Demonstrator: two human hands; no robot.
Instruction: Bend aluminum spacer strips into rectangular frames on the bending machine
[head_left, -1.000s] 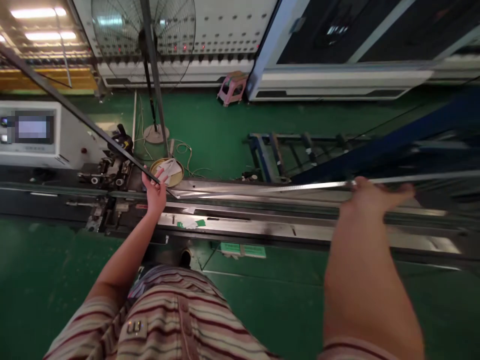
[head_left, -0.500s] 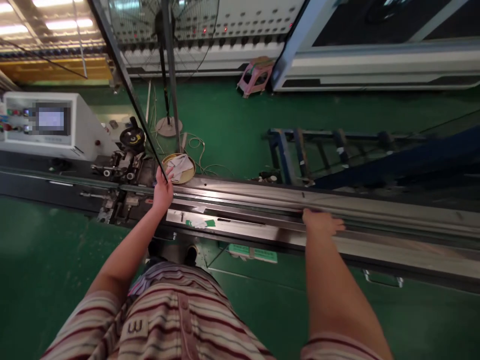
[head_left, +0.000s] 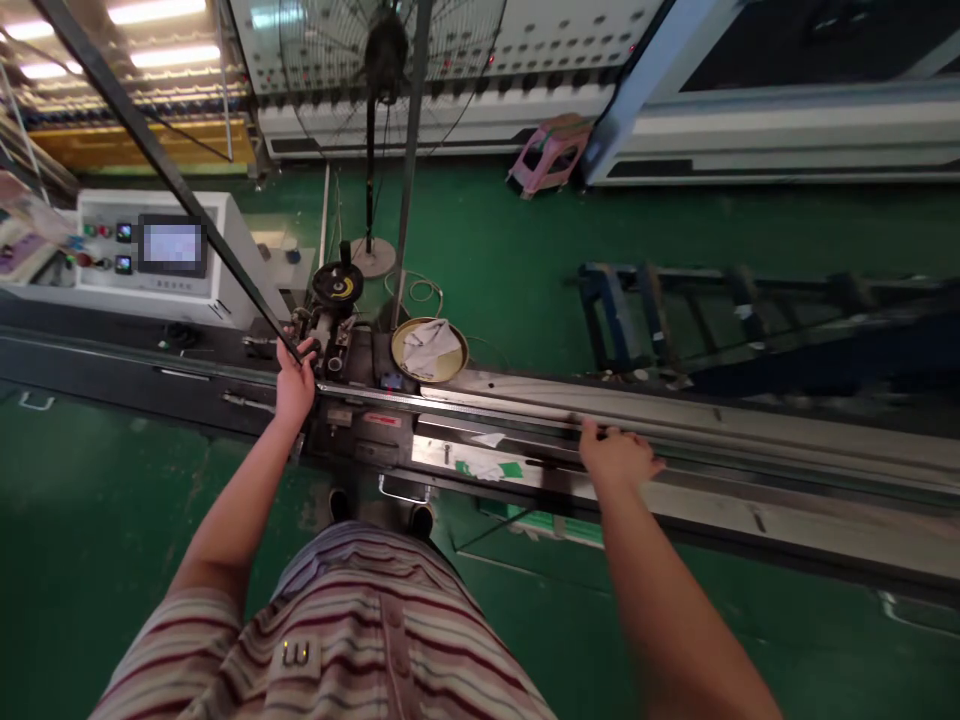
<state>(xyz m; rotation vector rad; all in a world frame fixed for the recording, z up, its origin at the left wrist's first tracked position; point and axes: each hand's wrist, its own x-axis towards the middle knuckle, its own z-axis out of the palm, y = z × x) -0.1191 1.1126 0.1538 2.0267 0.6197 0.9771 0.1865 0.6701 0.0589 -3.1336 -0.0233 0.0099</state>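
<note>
My left hand (head_left: 295, 375) is closed round the lower end of a long dark metal bar (head_left: 161, 170) that slants up to the top left. Its end sits beside the machine head (head_left: 330, 330) with a black handwheel. My right hand (head_left: 616, 455) lies flat with fingers spread on the long steel rail bed (head_left: 750, 450), on a thin silver strip (head_left: 480, 412) that runs along it toward the machine head.
A control cabinet with a screen (head_left: 161, 255) stands at the left. A round yellow dish with a rag (head_left: 430, 350) sits behind the rail. A standing fan (head_left: 379, 60), a pink stool (head_left: 553, 150) and a blue rack (head_left: 675, 300) stand on the green floor.
My left hand has shifted left along the machine with the dark bar, which now leans more to the left. My right hand came down from the raised strip and slid left along the rail.
</note>
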